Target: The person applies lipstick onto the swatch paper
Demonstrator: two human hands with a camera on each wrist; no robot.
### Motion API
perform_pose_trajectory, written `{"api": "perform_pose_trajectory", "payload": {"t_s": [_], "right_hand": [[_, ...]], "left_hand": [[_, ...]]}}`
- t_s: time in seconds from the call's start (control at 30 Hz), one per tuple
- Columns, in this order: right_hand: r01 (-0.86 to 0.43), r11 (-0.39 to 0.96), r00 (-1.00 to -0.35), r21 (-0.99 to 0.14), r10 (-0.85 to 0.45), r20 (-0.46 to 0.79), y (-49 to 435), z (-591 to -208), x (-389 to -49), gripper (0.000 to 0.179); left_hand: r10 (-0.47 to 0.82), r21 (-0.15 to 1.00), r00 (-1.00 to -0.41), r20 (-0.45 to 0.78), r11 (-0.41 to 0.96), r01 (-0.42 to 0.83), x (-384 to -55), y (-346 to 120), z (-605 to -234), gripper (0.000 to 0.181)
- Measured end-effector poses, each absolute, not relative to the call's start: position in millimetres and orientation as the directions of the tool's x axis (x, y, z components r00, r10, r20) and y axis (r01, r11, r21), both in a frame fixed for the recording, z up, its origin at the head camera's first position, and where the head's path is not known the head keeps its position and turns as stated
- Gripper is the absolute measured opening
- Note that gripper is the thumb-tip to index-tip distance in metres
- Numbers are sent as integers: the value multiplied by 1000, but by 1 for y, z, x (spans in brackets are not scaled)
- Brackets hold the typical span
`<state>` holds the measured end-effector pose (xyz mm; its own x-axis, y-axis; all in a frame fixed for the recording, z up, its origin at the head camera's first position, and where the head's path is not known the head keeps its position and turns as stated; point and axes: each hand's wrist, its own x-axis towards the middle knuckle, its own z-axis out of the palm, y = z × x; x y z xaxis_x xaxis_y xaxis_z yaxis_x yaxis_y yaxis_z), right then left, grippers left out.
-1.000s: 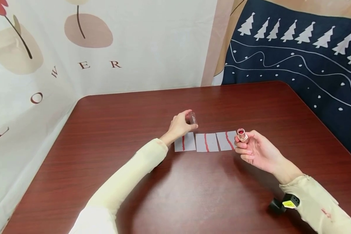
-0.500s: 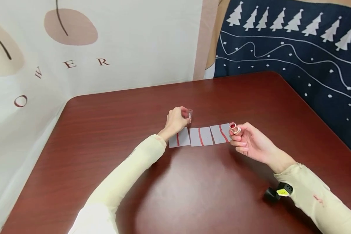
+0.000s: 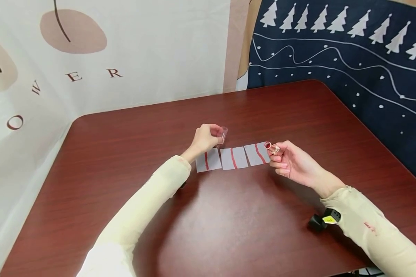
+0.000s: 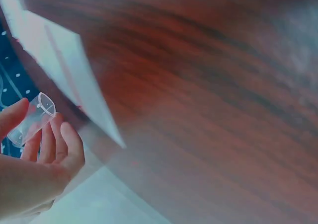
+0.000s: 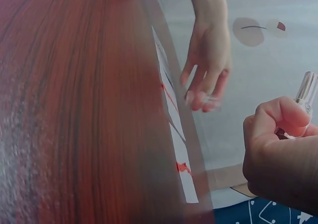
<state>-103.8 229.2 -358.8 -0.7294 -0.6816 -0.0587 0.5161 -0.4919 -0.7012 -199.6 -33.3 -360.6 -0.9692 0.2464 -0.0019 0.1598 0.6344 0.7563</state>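
Note:
My left hand (image 3: 203,139) pinches a clear, see-through lipstick cap (image 3: 223,134) between thumb and fingers, above the far edge of the paper row. The left wrist view shows the cap's round open end (image 4: 47,104). In my right hand (image 3: 299,163) is a rose-gold lipstick (image 3: 273,149), gripped by thumb and fingers and tilted with its red tip toward the left. The cap and the lipstick are apart. Below them lie three pale paper pieces, left (image 3: 213,158), middle (image 3: 241,157) and right (image 3: 251,157), each with one red streak. My right fingers partly cover the right piece.
The papers lie on a reddish-brown wooden table (image 3: 208,223). Behind it hangs a white printed cloth (image 3: 166,57), with a dark blue tree-patterned cloth (image 3: 312,54) at the right. A black wrist device (image 3: 317,222) sits by the right sleeve.
The head view has swung right, so the scene shifts left. The cap in my left hand has tilted, and the lipstick has turned from nearly upright to pointing more leftward. Both stay held.

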Motion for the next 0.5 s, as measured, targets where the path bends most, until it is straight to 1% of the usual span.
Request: {"api": "perform_pose_trajectory", "payload": {"t_s": [0.1, 0.2, 0.27, 0.4, 0.5], "right_hand": [[470, -479, -767, -741, -638, -74, 228, -356, -104, 37], [421, -468, -801, -777, -593, -77, 227, -352, -105, 36], [396, -463, -815, -793, -574, -72, 226, -350, -105, 37], [346, -448, -848, -825, -525, -70, 227, -348, -105, 36], [261, -362, -899, -895, -428, -90, 228, -346, -101, 30]], "left_hand": [[309, 769, -951, -19, 613, 184, -195, -36, -349, 29], [399, 799, -916, -39, 563, 211, -189, -38, -336, 34], [472, 819, -881, -35, 519, 245, -185, -40, -331, 36], [616, 866, -788, 9, 389, 314, -177, -43, -326, 35], [673, 881, -739, 37, 326, 341, -169, -42, -327, 30]]}}
